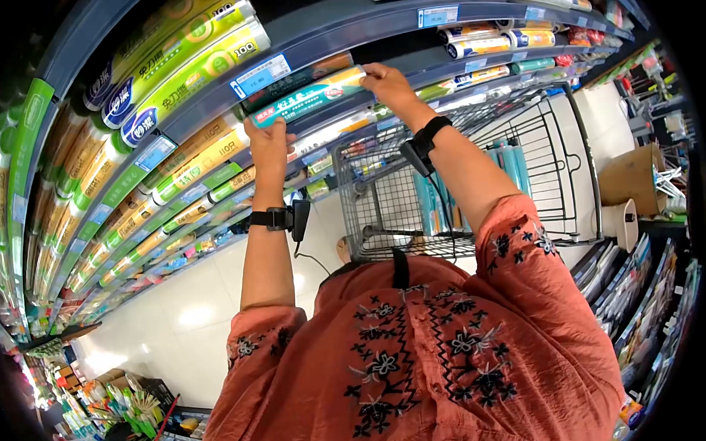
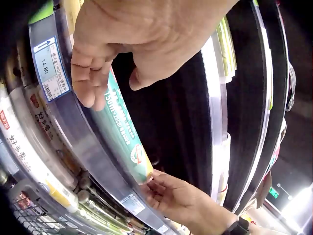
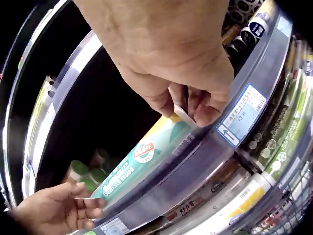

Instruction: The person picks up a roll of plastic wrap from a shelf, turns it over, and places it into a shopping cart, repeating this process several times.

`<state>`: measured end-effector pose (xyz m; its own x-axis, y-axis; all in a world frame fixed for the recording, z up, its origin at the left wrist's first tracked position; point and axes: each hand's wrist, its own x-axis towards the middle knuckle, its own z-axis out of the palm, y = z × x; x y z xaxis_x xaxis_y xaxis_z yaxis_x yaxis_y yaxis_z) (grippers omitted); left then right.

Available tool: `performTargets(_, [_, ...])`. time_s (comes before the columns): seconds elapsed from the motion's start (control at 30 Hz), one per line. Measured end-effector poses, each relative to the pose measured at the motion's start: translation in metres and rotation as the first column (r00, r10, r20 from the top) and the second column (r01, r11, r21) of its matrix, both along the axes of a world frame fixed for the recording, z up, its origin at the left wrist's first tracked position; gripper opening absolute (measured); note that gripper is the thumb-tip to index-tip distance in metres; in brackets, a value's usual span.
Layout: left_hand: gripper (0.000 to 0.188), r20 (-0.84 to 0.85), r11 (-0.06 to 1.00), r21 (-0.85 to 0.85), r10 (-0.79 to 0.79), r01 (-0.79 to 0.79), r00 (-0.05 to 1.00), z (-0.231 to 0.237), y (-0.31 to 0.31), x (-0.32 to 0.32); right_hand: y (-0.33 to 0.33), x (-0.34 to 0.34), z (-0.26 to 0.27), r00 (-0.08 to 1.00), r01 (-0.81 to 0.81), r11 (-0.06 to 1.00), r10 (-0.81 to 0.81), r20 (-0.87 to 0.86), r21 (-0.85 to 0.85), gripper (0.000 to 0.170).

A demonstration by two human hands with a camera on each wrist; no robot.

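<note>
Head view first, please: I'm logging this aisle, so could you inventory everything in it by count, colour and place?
teal roll: one, teal-white, between the hands
green-labelled rolls: several, yellow-green, upper left shelf
other shelf goods: many, mixed colours, along the shelves
shelving: several tiers, grey, top and left
price labels: several, blue-white, shelf edges
cart: one, dark, right of centre
packs: several, teal, in the cart
box: one, brown, right
floor: pale
shirt: one, rust-red, bottom
wrist cameras: two, black
left hand, right hand: at the teal roll's ends
</note>
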<state>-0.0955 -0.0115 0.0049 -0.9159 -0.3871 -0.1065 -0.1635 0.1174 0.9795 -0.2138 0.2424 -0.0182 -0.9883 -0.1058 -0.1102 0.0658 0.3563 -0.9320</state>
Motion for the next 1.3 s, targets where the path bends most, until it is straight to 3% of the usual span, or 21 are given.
performTargets(0.17, [0.075, -0.173, 1.000, 0.023, -0.007, 0.011, 0.985, -0.006, 0.002, 0.019, 0.005, 0.021, 0.000, 0.997, 0.025, 0.984, -0.037, -0.067, -0.175, 0.041])
performTargets(0.23, [0.066, -0.149, 0.998, 0.016, -0.059, 0.062, 0.987, -0.006, 0.005, 0.040, 0.015, 0.044, 0.002, 0.990, 0.056, 0.967, -0.086, -0.112, -0.249, 0.036])
performTargets(0.4, [0.038, 0.082, 0.970, 0.049, -0.243, 0.239, 0.967, -0.031, 0.015, 0.091, 0.070, 0.104, -0.044, 0.987, 0.151, 0.939, -0.125, 0.100, -0.310, 0.030])
performTargets(0.47, [0.036, 0.173, 0.957, 0.094, -0.286, 0.274, 0.942, -0.051, 0.019, 0.111, 0.105, 0.134, -0.069, 0.974, 0.200, 0.944, -0.163, 0.156, -0.262, 0.029])
performTargets(0.53, [0.038, 0.265, 0.947, 0.101, -0.322, 0.306, 0.909, -0.061, 0.024, 0.120, 0.137, 0.159, -0.082, 0.924, 0.349, 0.921, -0.309, 0.224, -0.173, 0.027])
performTargets(0.57, [0.039, 0.287, 0.943, 0.112, -0.332, 0.313, 0.899, -0.064, 0.025, 0.126, 0.160, 0.167, -0.122, 0.909, 0.404, 0.895, -0.370, 0.191, -0.190, 0.034])
performTargets(0.7, [0.039, 0.341, 0.934, 0.118, -0.358, 0.339, 0.869, -0.059, 0.052, 0.117, 0.253, 0.205, -0.172, 0.794, 0.593, 0.793, -0.605, 0.066, 0.141, 0.034])
performTargets(0.8, [0.039, 0.321, 0.911, 0.097, -0.410, 0.401, 0.854, -0.050, 0.068, 0.103, 0.295, 0.234, -0.146, 0.752, 0.618, 0.701, -0.659, -0.010, 0.356, 0.033])
performTargets(0.87, [0.040, 0.319, 0.895, 0.077, -0.440, 0.440, 0.839, -0.049, 0.081, 0.095, 0.326, 0.243, -0.162, 0.692, 0.651, 0.589, -0.720, -0.055, 0.479, 0.041])
performTargets(0.9, [0.040, 0.315, 0.889, 0.064, -0.448, 0.453, 0.837, -0.046, 0.090, 0.093, 0.336, 0.248, -0.151, 0.714, 0.607, 0.590, -0.699, -0.041, 0.533, 0.044])
performTargets(0.93, [0.039, 0.313, 0.892, 0.039, -0.438, 0.450, 0.843, -0.040, 0.094, 0.094, 0.352, 0.254, -0.173, 0.764, 0.531, 0.448, -0.621, -0.177, 0.719, 0.048])
performTargets(1.03, [0.037, 0.294, 0.879, 0.123, -0.476, 0.460, 0.829, -0.051, 0.101, 0.099, 0.380, 0.249, -0.176, 0.795, 0.349, 0.482, -0.607, 0.019, 0.803, 0.052])
performTargets(1.13, [0.036, 0.312, 0.879, 0.140, -0.476, 0.456, 0.822, -0.054, 0.113, 0.108, 0.392, 0.254, -0.183, 0.856, 0.329, 0.464, -0.515, -0.053, 0.822, 0.045])
performTargets(1.2, [0.035, 0.332, 0.886, 0.134, -0.462, 0.444, 0.822, -0.053, 0.121, 0.111, 0.395, 0.254, -0.194, 0.840, 0.348, 0.392, -0.535, -0.097, 0.852, 0.043])
performTargets(1.3, [0.036, 0.354, 0.905, 0.135, -0.424, 0.403, 0.834, -0.043, 0.128, 0.118, 0.399, 0.250, -0.203, 0.839, 0.266, 0.355, -0.543, -0.034, 0.896, 0.057])
